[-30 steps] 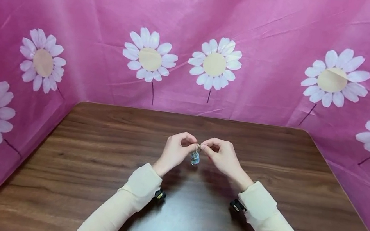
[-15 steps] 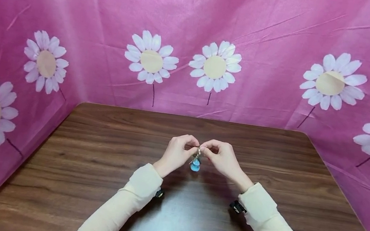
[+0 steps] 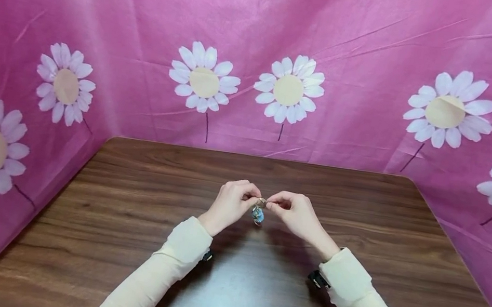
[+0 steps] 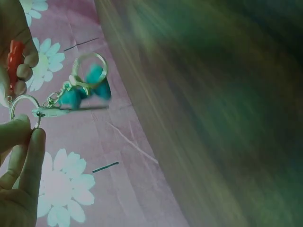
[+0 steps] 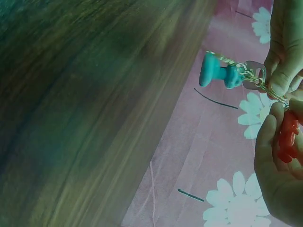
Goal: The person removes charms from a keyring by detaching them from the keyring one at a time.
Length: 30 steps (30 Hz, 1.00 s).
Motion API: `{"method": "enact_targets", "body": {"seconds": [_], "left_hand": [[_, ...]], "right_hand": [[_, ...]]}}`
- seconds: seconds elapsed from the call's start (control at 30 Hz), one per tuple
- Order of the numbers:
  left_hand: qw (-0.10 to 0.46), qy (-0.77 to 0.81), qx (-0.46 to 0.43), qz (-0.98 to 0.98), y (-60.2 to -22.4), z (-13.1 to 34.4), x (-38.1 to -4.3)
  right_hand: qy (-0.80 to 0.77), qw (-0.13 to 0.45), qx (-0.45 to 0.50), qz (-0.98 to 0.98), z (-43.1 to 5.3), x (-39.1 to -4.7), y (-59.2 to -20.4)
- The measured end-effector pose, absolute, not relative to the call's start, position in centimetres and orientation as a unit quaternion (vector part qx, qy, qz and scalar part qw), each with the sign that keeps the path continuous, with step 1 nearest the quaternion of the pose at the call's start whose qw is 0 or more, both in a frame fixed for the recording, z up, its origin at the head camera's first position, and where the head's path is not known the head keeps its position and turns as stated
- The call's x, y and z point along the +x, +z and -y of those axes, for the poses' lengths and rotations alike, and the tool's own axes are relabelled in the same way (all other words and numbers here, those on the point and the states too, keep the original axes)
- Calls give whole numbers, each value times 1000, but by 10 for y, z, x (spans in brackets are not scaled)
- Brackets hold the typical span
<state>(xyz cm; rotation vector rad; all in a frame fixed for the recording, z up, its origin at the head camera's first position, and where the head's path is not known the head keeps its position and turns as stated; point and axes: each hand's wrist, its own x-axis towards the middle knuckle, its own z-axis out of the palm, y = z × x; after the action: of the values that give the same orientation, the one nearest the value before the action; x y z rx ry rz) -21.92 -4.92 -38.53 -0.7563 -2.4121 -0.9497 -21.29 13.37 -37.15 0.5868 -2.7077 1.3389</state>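
Over the table, my left hand (image 3: 231, 201) pinches a metal key ring (image 4: 24, 97) between thumb and fingertips. My right hand (image 3: 298, 212) pinches the opposite side of the ring, where a red figure-shaped charm (image 5: 288, 137) hangs by its small link. In the right wrist view that charm lies against the right hand's curled fingers. From the ring dangle a turquoise, spool-like charm (image 5: 213, 73) on a chain, a thin flat piece (image 4: 75, 109) and a second, larger ring (image 4: 105, 64). The fingers partly hide the key ring in the right wrist view.
A dark wood table (image 3: 167, 174) spreads beneath both hands. Pink cloth (image 3: 362, 28) with white daisies (image 3: 288, 88) encloses its back and sides. Black wrist cameras (image 3: 318, 279) sit under the cream sleeves (image 3: 188, 242).
The hands have drawn slightly apart, so more of the ring shows between the fingertips. The hanging turquoise charm has swung and turned. The head view has shifted a little.
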Motion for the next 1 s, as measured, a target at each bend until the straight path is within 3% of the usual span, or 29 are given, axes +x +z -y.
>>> {"method": "enact_targets", "body": {"seconds": [0.3, 1.0], "left_hand": [[283, -297, -282, 867, -381, 57, -217], [263, -344, -244, 868, -380, 63, -217]], "right_hand": [[391, 115, 220, 886, -124, -211, -371], [413, 90, 202, 883, -119, -210, -371]]}}
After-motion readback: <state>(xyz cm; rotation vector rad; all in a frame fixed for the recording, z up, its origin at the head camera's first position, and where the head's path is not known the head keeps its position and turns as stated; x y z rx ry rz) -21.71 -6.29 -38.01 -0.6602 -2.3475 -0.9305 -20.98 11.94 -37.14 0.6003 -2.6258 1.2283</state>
